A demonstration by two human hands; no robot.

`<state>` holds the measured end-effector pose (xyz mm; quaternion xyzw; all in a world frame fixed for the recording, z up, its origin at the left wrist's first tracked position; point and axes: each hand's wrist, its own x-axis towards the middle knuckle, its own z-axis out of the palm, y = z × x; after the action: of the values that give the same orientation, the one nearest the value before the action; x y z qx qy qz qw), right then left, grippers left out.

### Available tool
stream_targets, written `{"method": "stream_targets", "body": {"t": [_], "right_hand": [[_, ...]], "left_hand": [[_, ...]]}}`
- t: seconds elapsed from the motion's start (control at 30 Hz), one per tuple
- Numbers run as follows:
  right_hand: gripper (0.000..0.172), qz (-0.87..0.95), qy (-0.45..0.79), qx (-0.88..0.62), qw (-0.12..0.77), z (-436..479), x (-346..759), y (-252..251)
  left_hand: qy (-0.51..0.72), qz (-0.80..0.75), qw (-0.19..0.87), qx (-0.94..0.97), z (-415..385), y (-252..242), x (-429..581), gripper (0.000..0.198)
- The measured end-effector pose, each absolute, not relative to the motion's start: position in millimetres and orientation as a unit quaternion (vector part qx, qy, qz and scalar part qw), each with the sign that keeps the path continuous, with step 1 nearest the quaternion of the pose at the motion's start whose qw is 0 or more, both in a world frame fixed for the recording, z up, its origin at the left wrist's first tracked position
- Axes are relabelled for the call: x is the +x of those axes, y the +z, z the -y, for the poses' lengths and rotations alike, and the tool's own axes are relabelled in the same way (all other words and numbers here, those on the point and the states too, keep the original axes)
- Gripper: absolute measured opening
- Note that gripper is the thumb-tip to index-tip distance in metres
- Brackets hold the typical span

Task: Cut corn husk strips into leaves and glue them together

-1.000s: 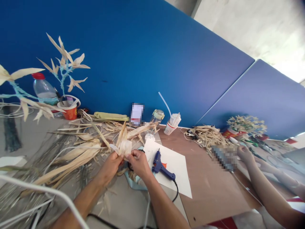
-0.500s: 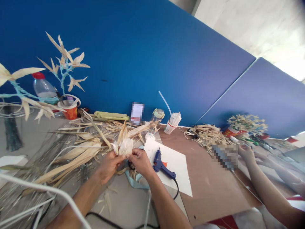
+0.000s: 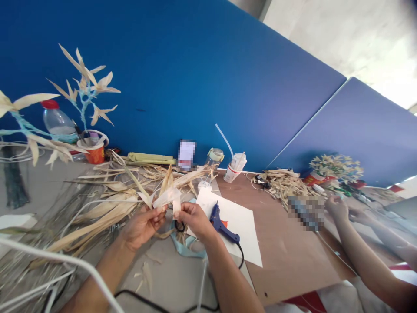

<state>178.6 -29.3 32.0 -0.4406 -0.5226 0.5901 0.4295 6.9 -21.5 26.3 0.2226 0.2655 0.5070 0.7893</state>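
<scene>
both hands over table (image 3: 169, 278): l. hand (image 3: 145, 226) pinching husk strip (image 3: 167, 198) betw. thumb & forefinger; r. hand (image 3: 195, 219) pinching its r. end, same grip. hands close together, not touching. strip held up betw. my fingertips, bent down at r.; one pc. or two, can't tell.

risks (my guess): strip may split along grain if i pull too hard; may slip out if either pinch eases. glue gun (image 3: 224, 226) lies just beside r. hand, so a careless swing could touch nozzle (image 3: 217, 203); hot or cold, can't tell. black cord (image 3: 241, 256) could snag my arm & drag gun.

materials: strip, pale, thin, papery, lets light thru. loose husks (image 3: 104, 211), dry, tan, long, pointed, heaped l. of hands. ribbon (image 3: 182, 248), lt. blue, flat, looped, below r. hand. gun, hard blue plastic, on stiff white sheet (image 3: 252, 243).
</scene>
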Motion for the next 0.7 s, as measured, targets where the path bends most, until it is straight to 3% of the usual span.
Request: {"method": "stream_targets", "body": {"t": [0.23,0.33,0.5,0.7], "right_hand": [[0.023,0.470,0.607,-0.420,0.484,24.4,190.2,36.1],[0.021,0.458,0.593,-0.415,0.516,21.8,194.5,37.8],[0.020,0.475,0.565,-0.431,0.519,22.7,189.6,37.2],[0.013,0.530,0.468,-0.493,0.508,21.8,180.2,24.4]], "left_hand": [[0.542,-0.211,0.791,0.189,14.4,31.4,-8.7,0.018],[0.566,-0.210,0.777,0.180,8.6,29.6,-14.1,0.028],[0.530,-0.409,0.687,0.283,6.7,21.3,-3.7,0.026],[0.489,-0.538,0.553,0.407,16.0,26.4,7.9,0.055]]}}
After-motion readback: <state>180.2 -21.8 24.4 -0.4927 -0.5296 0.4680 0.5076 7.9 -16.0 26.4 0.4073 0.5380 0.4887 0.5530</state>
